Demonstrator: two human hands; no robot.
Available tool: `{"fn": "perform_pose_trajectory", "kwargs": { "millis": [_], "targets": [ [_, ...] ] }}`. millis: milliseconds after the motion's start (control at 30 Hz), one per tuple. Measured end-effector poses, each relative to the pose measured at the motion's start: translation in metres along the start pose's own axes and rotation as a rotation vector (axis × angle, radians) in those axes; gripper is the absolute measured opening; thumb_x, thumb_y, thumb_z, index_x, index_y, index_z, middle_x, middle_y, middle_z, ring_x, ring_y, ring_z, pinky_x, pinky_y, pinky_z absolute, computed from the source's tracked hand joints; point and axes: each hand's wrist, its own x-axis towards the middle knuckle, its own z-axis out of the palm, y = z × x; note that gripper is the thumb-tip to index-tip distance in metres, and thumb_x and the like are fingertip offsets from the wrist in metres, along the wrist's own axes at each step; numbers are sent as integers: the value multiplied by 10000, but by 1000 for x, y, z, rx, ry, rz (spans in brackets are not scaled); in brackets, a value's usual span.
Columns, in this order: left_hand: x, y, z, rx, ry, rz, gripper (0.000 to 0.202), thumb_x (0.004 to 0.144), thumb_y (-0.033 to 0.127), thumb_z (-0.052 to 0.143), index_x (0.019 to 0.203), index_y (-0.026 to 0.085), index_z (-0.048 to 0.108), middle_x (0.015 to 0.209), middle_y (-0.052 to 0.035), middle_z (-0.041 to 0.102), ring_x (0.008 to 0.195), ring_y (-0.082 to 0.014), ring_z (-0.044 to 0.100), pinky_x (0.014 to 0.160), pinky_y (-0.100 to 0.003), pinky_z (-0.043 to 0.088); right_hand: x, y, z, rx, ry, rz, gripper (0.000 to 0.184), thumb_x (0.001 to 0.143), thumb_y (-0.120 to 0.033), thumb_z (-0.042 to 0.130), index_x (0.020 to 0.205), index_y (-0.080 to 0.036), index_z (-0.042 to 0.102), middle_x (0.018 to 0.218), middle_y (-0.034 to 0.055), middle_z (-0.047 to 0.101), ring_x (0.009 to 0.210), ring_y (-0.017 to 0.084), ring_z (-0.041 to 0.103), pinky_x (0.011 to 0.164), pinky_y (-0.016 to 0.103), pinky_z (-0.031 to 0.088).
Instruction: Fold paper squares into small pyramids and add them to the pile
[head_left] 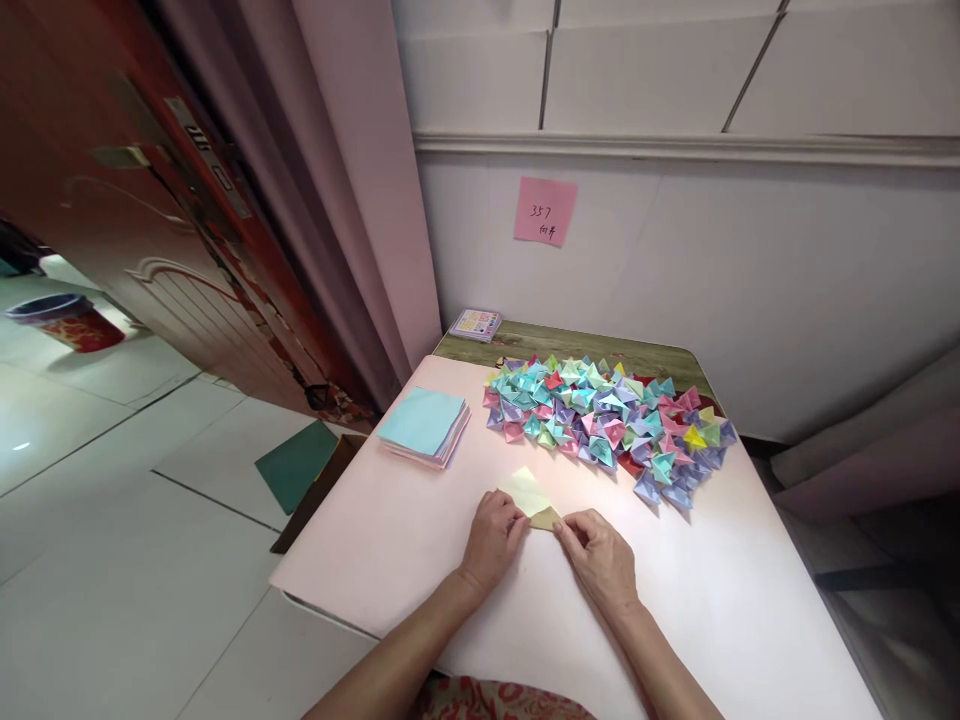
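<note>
A pale yellow sheet of origami paper (527,490) lies partly folded on the table in front of me, its near edge turned up into a darker flap. My left hand (495,530) pinches the left side of the paper, fingers curled. At the right end of the flap, my right hand (596,555) grips the corner between thumb and fingers. Beyond both hands spreads a large heap of small folded paper boats (577,410) in blue, purple, pink, green, red and yellow. To the left sits a stack of square paper (424,422) with a light blue sheet on top.
The pink-covered table (360,530) has a small stack of printed packs (475,324) at its far left corner. A pink note (545,211) is stuck to the wall. An open box (315,480) stands by the table's left side, near a red door (172,200) and a bin (67,320).
</note>
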Motion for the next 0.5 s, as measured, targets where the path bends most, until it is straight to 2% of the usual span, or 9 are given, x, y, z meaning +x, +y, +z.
{"fn": "perform_pose_trajectory", "kwargs": {
  "millis": [167,333,400,500],
  "targets": [
    [4,6,1,54,5,-64,136,795,93,572,699,185,545,782,-36,558,809,-205,505,743,-343,422,4,-6,4,-49,52,107,195,821,-436,553,858,-267,644,731,-23,649,642,174,619,521,256,367],
    [2,5,3,120,-4,-8,102,840,121,571,861,208,620,856,-36,575,845,-204,505,762,-339,404,4,-4,8,-69,64,96,151,829,-406,573,870,-268,618,739,-27,639,631,171,609,511,256,352],
    [0,4,5,196,-20,46,124,881,148,548,882,231,639,853,-32,572,837,-200,503,744,-333,387,2,-4,11,-101,110,17,138,852,-361,573,918,-251,622,788,-4,649,685,179,611,564,268,380],
    [-5,6,9,379,-72,159,162,910,142,508,844,223,631,826,-36,567,797,-203,497,708,-341,360,0,-5,15,-177,141,-225,135,907,-235,525,973,-231,643,862,37,653,793,194,597,699,295,400]
  ]
}}
